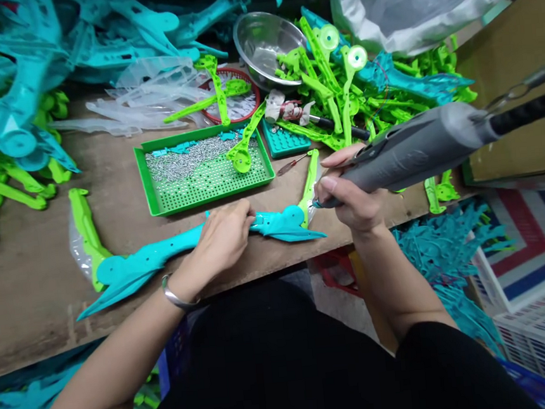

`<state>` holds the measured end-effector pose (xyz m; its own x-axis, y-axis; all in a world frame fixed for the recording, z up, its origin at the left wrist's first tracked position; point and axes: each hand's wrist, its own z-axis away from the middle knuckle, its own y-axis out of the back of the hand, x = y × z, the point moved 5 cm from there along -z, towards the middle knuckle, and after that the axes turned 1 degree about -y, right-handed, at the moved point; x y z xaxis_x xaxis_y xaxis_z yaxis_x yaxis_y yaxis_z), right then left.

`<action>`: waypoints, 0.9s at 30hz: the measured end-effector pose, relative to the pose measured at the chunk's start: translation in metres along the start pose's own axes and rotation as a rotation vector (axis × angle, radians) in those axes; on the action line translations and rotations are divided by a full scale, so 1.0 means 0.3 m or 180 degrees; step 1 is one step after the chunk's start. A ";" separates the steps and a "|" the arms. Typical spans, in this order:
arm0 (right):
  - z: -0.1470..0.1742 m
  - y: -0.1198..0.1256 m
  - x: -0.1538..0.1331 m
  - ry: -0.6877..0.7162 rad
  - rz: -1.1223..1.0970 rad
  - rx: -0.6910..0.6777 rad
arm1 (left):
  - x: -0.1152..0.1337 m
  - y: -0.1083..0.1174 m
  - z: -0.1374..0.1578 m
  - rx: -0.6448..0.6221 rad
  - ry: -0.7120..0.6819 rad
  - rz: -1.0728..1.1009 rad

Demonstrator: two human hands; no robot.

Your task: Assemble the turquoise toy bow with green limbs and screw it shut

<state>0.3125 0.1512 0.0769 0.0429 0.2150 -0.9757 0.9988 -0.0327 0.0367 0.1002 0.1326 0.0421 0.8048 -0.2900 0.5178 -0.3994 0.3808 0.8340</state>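
A teal plastic toy bow [153, 254] with lime-green end arms lies along the front of the workbench. My left hand [225, 234] is closed over its middle, with the fingertips hidden under the palm. A grey electric screwdriver [401, 152] is gripped in my right hand [355, 200], tilted and attached to a coiled cable. Its tip points at the joint between the teal body and the right lime-green arm [309, 185]; contact cannot be made out. Clear plastic pieces [79, 247] show behind the arms.
Behind the bow stands a green perforated tray [209, 194] with many small screws and a lime-green part. A small screwdriver [292, 163] lies to its right. Farther back are a metal bowl [243, 38] and lime-green parts [324, 92]. Teal parts [19, 93] heap up left; a cardboard box [520, 93] stands right.
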 end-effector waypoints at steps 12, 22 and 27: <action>-0.024 -0.025 -0.011 0.0166 -0.0079 -0.0031 | -0.031 -0.024 -0.027 -0.0214 -0.0060 0.0172; -0.038 -0.055 -0.005 0.0140 -0.0067 -0.0080 | -0.018 -0.032 -0.004 0.0300 -0.0252 -0.0029; -0.059 -0.073 -0.005 0.0147 -0.0080 -0.0102 | -0.025 -0.048 0.038 0.0911 -0.0605 -0.0291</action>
<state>0.2910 0.1688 0.0815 0.0182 0.2601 -0.9654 0.9998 0.0045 0.0200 0.0950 0.1195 0.0284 0.7576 -0.4801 0.4423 -0.4578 0.0921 0.8842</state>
